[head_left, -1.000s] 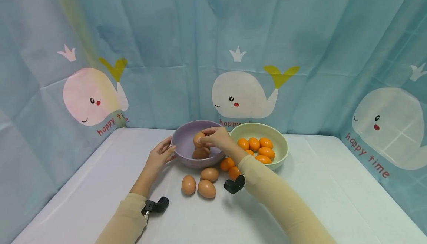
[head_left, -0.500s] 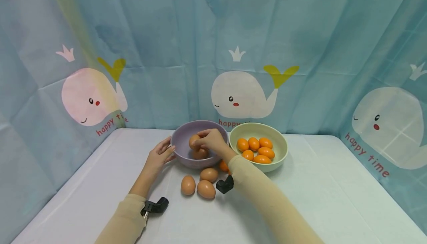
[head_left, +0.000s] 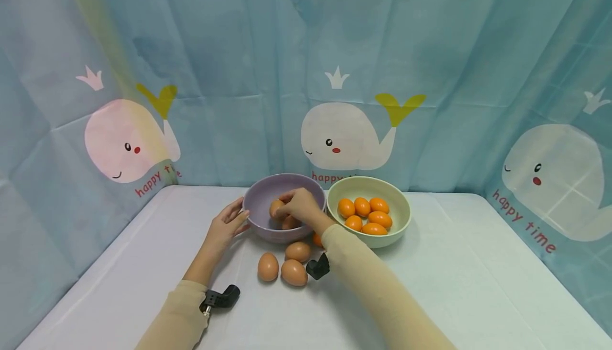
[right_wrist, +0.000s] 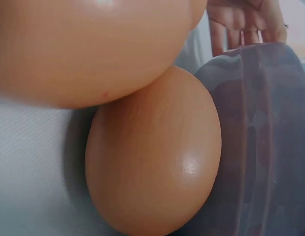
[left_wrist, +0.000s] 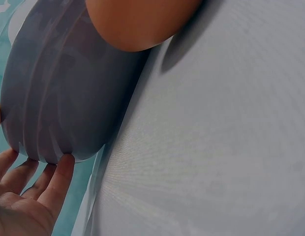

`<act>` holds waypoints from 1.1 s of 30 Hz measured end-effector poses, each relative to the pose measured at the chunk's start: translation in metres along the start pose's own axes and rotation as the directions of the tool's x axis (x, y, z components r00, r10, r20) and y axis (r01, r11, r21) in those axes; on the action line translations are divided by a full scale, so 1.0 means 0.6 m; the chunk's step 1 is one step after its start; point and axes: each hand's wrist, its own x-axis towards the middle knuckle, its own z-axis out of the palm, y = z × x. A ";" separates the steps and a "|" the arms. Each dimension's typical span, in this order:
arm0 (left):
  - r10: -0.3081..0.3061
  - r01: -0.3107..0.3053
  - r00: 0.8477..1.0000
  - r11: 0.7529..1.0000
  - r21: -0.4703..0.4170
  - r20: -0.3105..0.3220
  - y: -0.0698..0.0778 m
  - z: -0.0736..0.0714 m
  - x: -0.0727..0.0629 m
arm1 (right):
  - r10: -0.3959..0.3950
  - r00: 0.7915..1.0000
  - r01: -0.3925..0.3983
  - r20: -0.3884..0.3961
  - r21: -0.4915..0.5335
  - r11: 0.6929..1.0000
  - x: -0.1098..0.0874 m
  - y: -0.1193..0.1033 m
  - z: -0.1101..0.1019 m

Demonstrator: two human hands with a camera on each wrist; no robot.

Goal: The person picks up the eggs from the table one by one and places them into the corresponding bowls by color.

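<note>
My right hand (head_left: 298,205) reaches into the purple bowl (head_left: 260,228) and pinches a brown egg (head_left: 275,208) low inside it. Another brown egg (head_left: 289,222) lies in the bowl, partly behind the fingers. At the bowl's left side, my left hand (head_left: 226,228) rests its fingertips on the outer wall, the fingers mostly straight, as the left wrist view shows. Several brown eggs lie on the white table in front: one left (head_left: 268,267), one nearer me (head_left: 294,273), and one by the bowl (right_wrist: 152,157), large in the right wrist view.
Right of the purple bowl, close beside it, stands a pale green bowl (head_left: 404,217) holding several oval orange fruits (head_left: 380,219). One more orange fruit (head_left: 317,240) shows on the table beside my right sleeve (head_left: 363,281). A blue whale-print curtain (head_left: 229,127) hangs behind the table.
My right hand has lowered the egg deeper into the purple bowl and moved slightly left, its sleeve now covering more of the loose orange fruits. The left hand has stayed at the bowl.
</note>
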 end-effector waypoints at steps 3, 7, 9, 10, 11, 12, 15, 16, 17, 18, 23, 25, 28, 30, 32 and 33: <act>-0.003 0.003 1.000 1.000 -0.002 -0.001 -0.001 0.000 0.000 | -0.002 1.000 0.002 -0.003 -0.018 1.000 -0.001 0.001 0.003; 0.002 -0.002 1.000 1.000 0.000 -0.002 -0.004 0.001 0.000 | 0.016 1.000 -0.017 -0.009 -0.029 0.999 -0.004 0.000 0.004; 0.000 0.000 1.000 1.000 0.001 -0.003 -0.005 0.001 0.000 | 0.022 1.000 -0.022 -0.005 -0.039 0.999 -0.005 0.000 0.005; 0.000 0.000 1.000 1.000 0.003 -0.003 -0.005 0.001 0.000 | 0.023 1.000 -0.023 -0.002 -0.046 0.999 -0.006 0.000 0.005; 0.000 0.000 1.000 1.000 0.002 -0.003 -0.006 0.000 -0.001 | 0.023 1.000 -0.023 0.002 -0.052 0.998 -0.006 -0.001 0.006; -0.001 0.001 1.000 1.000 0.002 -0.001 -0.006 0.000 -0.001 | 0.024 1.000 -0.024 0.005 -0.060 0.998 -0.007 -0.001 0.006; -0.008 0.008 1.000 1.000 0.001 -0.005 -0.007 -0.002 -0.002 | 0.019 1.000 -0.018 0.014 -0.088 0.996 -0.008 -0.004 0.007; -0.009 0.009 1.000 1.000 0.001 -0.005 -0.007 -0.002 -0.003 | 0.018 1.000 -0.016 0.018 -0.093 0.996 -0.008 -0.005 0.007; -0.010 0.010 1.000 1.000 0.000 -0.005 -0.007 -0.002 -0.003 | 0.017 1.000 -0.015 0.021 -0.097 0.995 -0.008 -0.006 0.007; -0.010 0.010 1.000 1.000 0.000 -0.006 -0.006 -0.002 -0.003 | 0.016 1.000 -0.013 0.023 -0.104 0.994 -0.008 -0.006 0.007; 0.000 0.000 1.000 1.000 0.002 -0.003 -0.005 -0.001 -0.002 | 0.012 0.999 -0.008 0.031 -0.135 0.991 -0.008 -0.008 0.006; 0.005 -0.005 1.000 1.000 0.004 -0.002 -0.004 0.000 -0.001 | 0.011 0.999 -0.005 0.036 -0.144 0.990 -0.007 -0.007 0.006; 0.010 -0.010 1.000 1.000 0.005 0.001 -0.003 0.001 0.000 | 0.014 0.999 -0.007 0.046 -0.142 0.990 -0.006 -0.007 0.006; 0.006 -0.006 1.000 1.000 0.005 -0.003 -0.002 0.001 0.000 | 0.016 0.998 -0.009 0.053 -0.139 0.990 -0.004 -0.006 0.006; 0.007 -0.007 1.000 1.000 0.003 -0.002 -0.002 0.001 0.000 | 0.019 0.998 -0.011 0.060 -0.136 0.991 -0.004 -0.006 0.007; 0.001 -0.001 1.000 1.000 0.000 -0.005 -0.002 0.001 0.000 | 0.017 0.998 -0.008 0.064 -0.146 0.989 -0.004 -0.006 0.007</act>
